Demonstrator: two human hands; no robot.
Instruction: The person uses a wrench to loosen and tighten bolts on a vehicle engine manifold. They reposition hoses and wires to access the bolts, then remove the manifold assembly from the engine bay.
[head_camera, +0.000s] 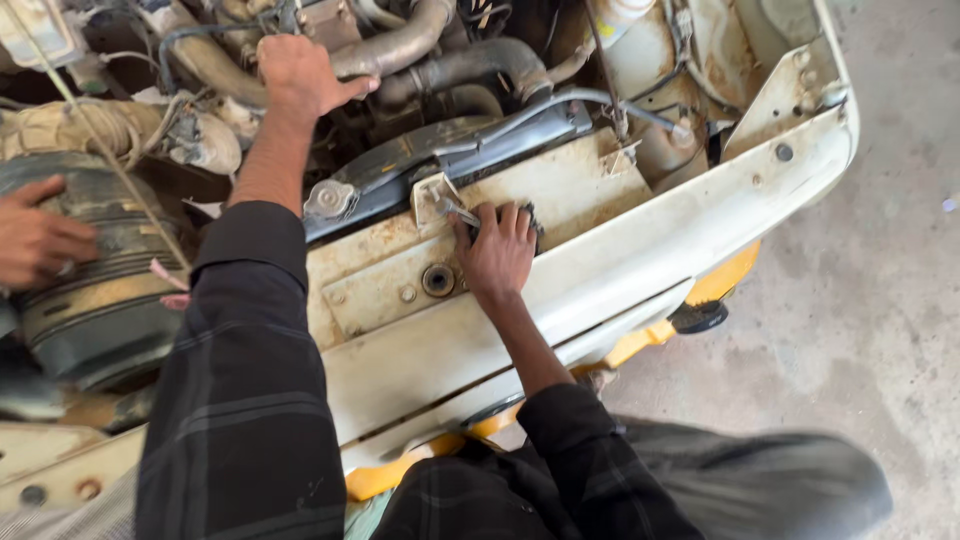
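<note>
Gripping a grey hose (400, 45) deep in the engine bay, the left hand (300, 75) closes around it; the right hand (497, 250) pinches a small wrench (455, 210) on the rusty cream panel (570, 190).

Left hand (300, 75) rests on a hose (400, 45) at the rear of the engine bay. Right hand (497, 250) lies on the front panel (560, 185), nearer the person, touching a wrench (455, 210) just to its left. A radiator cap (329, 199) sits left of the wrench; a round hole (437, 280) lies just left of the right hand. Another person's hand (35, 235) rests on a ribbed air duct (95, 290) at far left. The concrete floor (880, 270) lies to the right of the panel.
</note>
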